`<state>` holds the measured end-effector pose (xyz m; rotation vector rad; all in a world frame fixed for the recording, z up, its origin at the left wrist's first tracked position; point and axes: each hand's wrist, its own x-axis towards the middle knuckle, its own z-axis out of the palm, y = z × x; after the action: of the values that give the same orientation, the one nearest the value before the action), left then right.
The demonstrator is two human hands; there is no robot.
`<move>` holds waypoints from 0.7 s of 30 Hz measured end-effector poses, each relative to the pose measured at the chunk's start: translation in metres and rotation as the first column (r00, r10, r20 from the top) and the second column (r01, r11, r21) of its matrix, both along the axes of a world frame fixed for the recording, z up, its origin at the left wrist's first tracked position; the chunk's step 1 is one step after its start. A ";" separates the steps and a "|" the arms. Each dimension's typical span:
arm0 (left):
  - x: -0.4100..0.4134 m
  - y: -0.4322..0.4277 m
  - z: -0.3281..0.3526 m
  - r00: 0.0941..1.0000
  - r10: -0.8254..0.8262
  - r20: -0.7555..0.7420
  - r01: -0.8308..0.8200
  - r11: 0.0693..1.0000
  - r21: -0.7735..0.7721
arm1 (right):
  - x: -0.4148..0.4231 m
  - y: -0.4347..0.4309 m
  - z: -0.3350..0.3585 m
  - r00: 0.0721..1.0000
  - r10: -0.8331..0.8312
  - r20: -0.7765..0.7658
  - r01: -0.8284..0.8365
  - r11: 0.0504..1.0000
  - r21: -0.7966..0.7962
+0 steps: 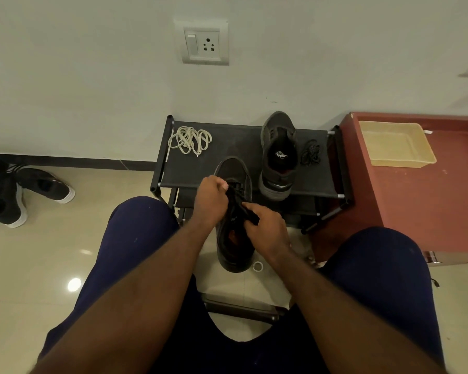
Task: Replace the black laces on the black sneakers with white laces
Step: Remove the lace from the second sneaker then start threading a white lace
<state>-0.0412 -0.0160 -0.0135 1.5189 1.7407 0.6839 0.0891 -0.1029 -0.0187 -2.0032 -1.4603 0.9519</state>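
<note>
Black sneaker [233,238] looks part-unlaced, left hand [210,202] pinching its black lace [235,188], right hand [265,229] gripping the upper; the other sneaker [278,155] sits stripped, white laces [190,140] unused, 0 threaded.

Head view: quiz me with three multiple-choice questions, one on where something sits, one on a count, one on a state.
1. Where do the white laces lie? A on the red cabinet; B on the black rack; C in a drawer.
2. How many shoes lie on the floor at far left? A one; B three; C two.
3. The yellow tray is: A empty; B full of laces; C upside down.
Answers: 1 B, they sit heaped at the rack top's left end; 2 C, a pair lies by the wall; 3 A, its bare bottom shows.
</note>
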 end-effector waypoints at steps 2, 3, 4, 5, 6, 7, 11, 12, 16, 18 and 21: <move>-0.005 0.004 0.008 0.946 0.260 0.196 -0.251 0.966 -0.066 | 0.001 0.000 0.001 1.000 -0.004 -0.008 0.004 1.000 0.000; -0.009 0.005 0.012 0.921 0.324 0.217 -0.321 0.946 -0.049 | 0.000 0.000 0.000 1.000 -0.007 -0.011 0.007 1.000 -0.002; -0.014 0.006 0.015 0.929 0.328 0.173 -0.338 0.941 0.032 | 0.000 0.000 0.000 1.000 -0.008 -0.011 0.008 1.000 -0.002; -0.018 0.007 0.016 0.954 0.288 0.083 -0.298 0.942 0.153 | -0.001 0.000 0.000 1.000 -0.008 -0.008 0.008 1.000 -0.001; -0.020 0.006 0.018 0.975 0.219 -0.031 -0.203 0.942 0.269 | -0.001 0.000 0.000 1.000 -0.006 -0.002 0.006 1.000 0.002; -0.020 0.006 0.018 0.983 0.121 -0.137 -0.069 0.940 0.334 | -0.001 0.001 0.000 1.000 -0.003 0.007 0.003 1.000 0.006; -0.003 -0.005 0.005 0.828 -0.375 -0.416 0.447 0.890 0.088 | 0.000 0.001 0.002 0.999 0.031 0.040 -0.031 1.000 0.006; 0.000 -0.008 0.000 0.770 -0.438 -0.464 0.491 0.871 -0.007 | -0.001 0.001 0.002 0.998 0.041 0.040 -0.041 0.999 0.004; 0.000 -0.006 -0.006 0.753 -0.399 -0.523 0.470 0.883 0.003 | -0.002 0.000 0.001 0.997 0.060 0.058 -0.059 0.998 -0.017; -0.002 -0.003 -0.007 0.775 -0.374 -0.509 0.447 0.894 0.022 | -0.002 0.000 0.001 0.997 0.048 0.065 -0.048 0.999 -0.008; -0.002 -0.004 -0.004 0.929 -0.245 -0.276 0.275 0.959 0.074 | -0.002 0.001 0.001 0.998 0.035 0.055 -0.035 0.999 -0.001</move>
<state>-0.0429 -0.0197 -0.0180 1.9520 1.6666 0.4643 0.0874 -0.1018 -0.0175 -2.0249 -1.5292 0.9180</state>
